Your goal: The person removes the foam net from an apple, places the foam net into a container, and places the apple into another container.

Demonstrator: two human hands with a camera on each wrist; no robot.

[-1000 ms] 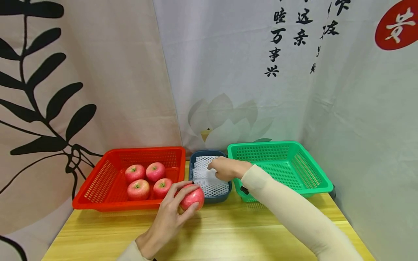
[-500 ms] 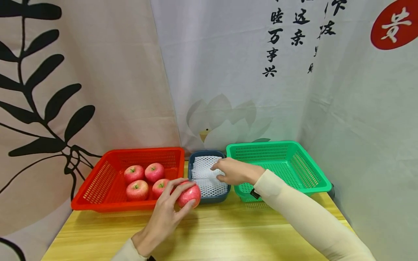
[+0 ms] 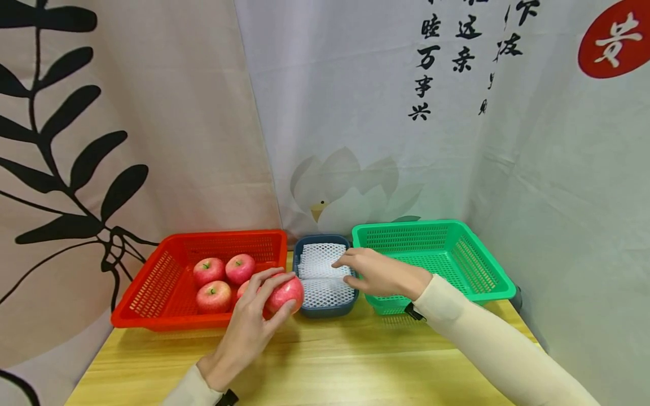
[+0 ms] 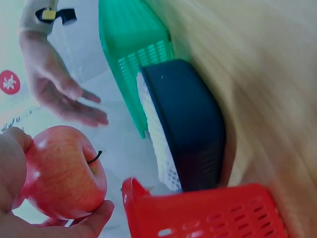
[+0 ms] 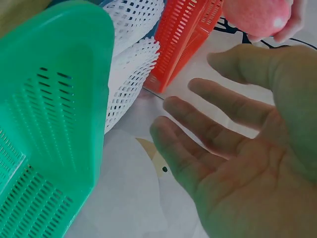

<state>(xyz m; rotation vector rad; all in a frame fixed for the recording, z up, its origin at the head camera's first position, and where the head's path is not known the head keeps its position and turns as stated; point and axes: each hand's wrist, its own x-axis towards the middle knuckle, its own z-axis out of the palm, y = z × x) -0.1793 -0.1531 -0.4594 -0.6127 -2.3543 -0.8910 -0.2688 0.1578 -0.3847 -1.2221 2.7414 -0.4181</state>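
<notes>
My left hand [image 3: 249,316] grips a red apple [image 3: 286,294] above the table, in front of the gap between the red basket [image 3: 152,282] and the small dark blue basket [image 3: 330,311]. In the left wrist view the apple [image 4: 67,173] shows its stem, with thumb and fingers around it. White foam netting sleeves [image 3: 322,262] lie in the blue basket. Over the right side of that basket hovers my right hand [image 3: 383,273]. The right wrist view has its fingers [image 5: 213,129] spread and relaxed, with nothing between them.
Several apples [image 3: 214,296] sit in the red basket, one partly hidden behind my left hand. To the right stands a green basket [image 3: 442,239], close beside the blue one. A printed cloth [image 3: 345,113] hangs behind the wooden table [image 3: 355,361].
My left hand has shifted a little left with the apple. My right hand has drawn back to the right, off the netting, and its fingers have loosened.
</notes>
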